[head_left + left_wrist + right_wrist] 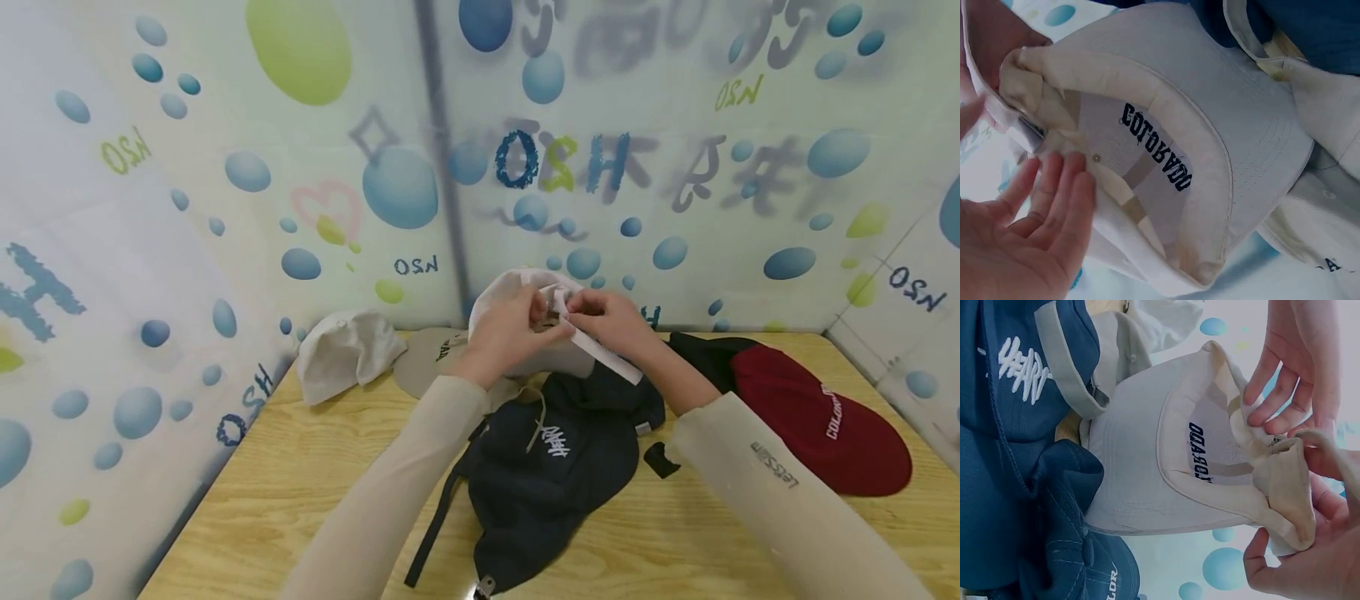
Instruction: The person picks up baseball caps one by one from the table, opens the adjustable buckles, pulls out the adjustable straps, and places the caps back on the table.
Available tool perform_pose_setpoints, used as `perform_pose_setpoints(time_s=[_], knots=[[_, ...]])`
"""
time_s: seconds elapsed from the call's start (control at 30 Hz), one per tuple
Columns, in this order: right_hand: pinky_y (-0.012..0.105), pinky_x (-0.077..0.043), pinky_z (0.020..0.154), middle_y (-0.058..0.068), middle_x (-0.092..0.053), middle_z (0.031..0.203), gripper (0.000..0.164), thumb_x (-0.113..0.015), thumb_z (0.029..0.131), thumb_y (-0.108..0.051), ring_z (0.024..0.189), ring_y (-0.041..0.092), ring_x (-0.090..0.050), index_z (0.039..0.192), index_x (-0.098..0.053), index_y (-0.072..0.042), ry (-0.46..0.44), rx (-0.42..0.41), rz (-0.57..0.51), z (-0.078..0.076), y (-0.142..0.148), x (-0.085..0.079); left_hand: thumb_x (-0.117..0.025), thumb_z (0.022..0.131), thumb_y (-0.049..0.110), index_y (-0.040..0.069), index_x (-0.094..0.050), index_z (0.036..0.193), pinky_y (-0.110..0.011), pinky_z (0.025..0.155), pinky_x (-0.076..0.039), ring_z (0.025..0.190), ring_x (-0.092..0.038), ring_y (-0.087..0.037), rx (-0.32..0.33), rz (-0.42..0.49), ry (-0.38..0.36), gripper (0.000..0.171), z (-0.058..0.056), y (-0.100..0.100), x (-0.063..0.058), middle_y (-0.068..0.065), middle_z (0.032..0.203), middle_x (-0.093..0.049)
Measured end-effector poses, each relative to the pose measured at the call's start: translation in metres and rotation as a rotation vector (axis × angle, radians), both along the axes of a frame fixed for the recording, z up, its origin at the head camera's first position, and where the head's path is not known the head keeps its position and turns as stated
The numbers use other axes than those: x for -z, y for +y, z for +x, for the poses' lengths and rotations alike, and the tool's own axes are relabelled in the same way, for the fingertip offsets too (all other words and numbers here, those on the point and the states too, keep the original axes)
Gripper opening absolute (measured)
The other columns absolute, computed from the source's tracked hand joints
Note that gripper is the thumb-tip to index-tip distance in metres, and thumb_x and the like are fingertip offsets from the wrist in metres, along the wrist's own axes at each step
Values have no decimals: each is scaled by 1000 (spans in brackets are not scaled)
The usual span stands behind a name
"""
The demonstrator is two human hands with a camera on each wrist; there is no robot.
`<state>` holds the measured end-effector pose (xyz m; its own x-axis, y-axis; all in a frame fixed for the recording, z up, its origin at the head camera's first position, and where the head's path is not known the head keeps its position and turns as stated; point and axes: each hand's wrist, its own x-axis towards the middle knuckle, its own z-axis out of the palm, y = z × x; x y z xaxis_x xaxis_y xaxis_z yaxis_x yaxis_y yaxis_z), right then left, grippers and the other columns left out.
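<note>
Raised over the table is an off-white baseball cap, its hollow side toward the wrist cameras and dark COLORADO lettering showing through from inside. My left hand holds the back edge, fingertips beside a small metal buckle. On the other side of the back opening, my right hand pinches the cap at its strap, thumb in front and fingers behind. A loose pale strap trails from there toward the lower right. Below lies a navy cap with white lettering.
A white cap and a beige cap rest at the back left of the wooden table. A dark red cap lies at the right. A small black piece sits by the navy cap. A patterned wall stands close behind.
</note>
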<state>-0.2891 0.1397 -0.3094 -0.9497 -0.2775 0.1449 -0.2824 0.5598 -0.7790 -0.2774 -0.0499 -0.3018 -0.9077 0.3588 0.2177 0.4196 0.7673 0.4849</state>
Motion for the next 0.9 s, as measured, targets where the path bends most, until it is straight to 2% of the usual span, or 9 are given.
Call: perform_pose_setpoints(time_s=[0.07,0.17,0.27,0.37,0.43,0.6,0.9], knots=[[25,-47,70,19,-67,106,21,-58,100,-18,83,19,-57,108,-66,-1,-7,3,-9,-1,0,-2,-71,84,60,13,-46,122,-28,74,-46,88,-55,-18,20,-46,-52,65,-1,4,1,-4,110,-55],[24,-47,71,20,-68,111,23,-59,100,-20,85,19,-59,110,-67,-1,-20,10,-12,-2,-1,-4,-73,81,62,12,-37,134,-29,80,-50,98,-55,-19,44,-130,-63,82,-1,9,3,-9,127,-46],[25,-48,72,22,-68,115,24,-58,100,-20,89,22,-59,112,-66,0,-34,12,-22,-3,0,-3,-67,90,54,12,-38,136,-30,84,-53,101,-58,-20,28,-155,-13,69,-1,12,6,-10,135,-42],[27,-49,75,22,-66,118,25,-58,101,-20,95,26,-59,112,-66,1,-68,11,-51,-6,1,-1,-58,100,41,12,-44,129,-30,83,-54,98,-62,-20,4,-119,32,44,-1,12,8,-9,131,-48],[28,-48,78,21,-66,119,24,-59,101,-20,100,27,-58,112,-66,0,-81,14,-66,-7,2,1,-55,103,34,14,-46,126,-30,83,-54,99,-62,-19,1,-100,50,32,-1,11,10,-6,129,-50],[31,-52,81,20,-71,110,21,-62,98,-18,95,24,-62,105,-67,1,-32,-5,-90,-6,3,5,-58,102,28,18,-49,125,-32,86,-55,100,-61,-19,-6,-59,75,27,0,8,13,-1,125,-53],[29,-50,68,14,-68,91,13,-66,96,-16,79,21,-60,94,-69,-4,122,-21,-49,3,-5,12,-65,97,28,13,-52,118,-31,77,-54,85,-58,-19,-49,-47,152,28,7,8,16,-4,113,-58]])
